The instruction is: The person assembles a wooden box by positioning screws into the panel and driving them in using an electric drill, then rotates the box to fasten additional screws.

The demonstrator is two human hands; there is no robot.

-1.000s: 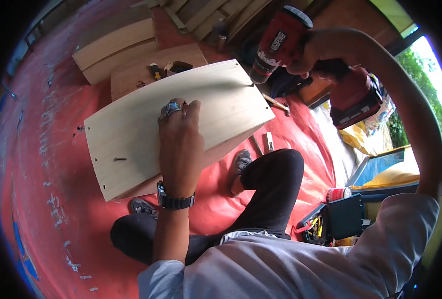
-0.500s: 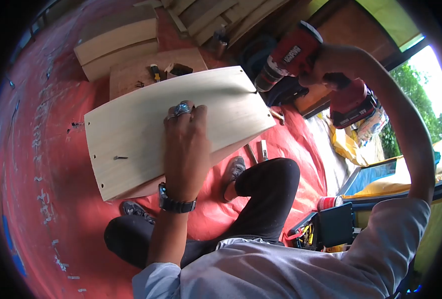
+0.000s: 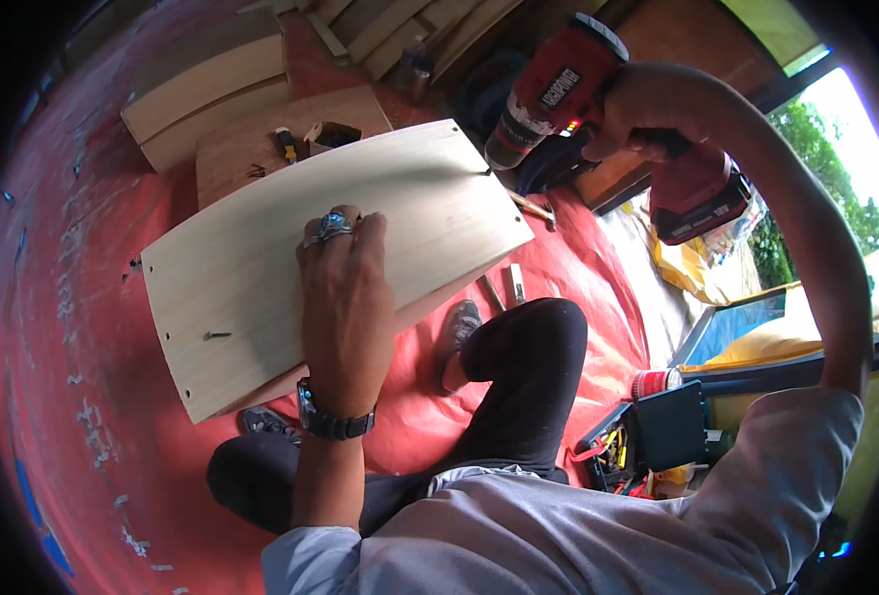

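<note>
My right hand is wrapped round the grip of a red cordless drill. The drill points down, its tip at the right end of a pale wooden panel, near the edge hole. Small lights glow on the drill's body. My left hand, with a ring and a dark watch, presses on the middle of the panel with its fingers bent; whether it grips anything is unclear. A loose screw lies on the panel's left part. Dark holes run along both short ends of the panel.
Behind the panel, a board bears a yellow-and-black tool and a small open box. Wooden boxes stand at the upper left. A hammer lies to the right on red sheeting. An open toolbox sits at the lower right.
The drill has shifted slightly within the view, and lights now show on it. The whole scene has moved a little left. Both hands keep their hold.
</note>
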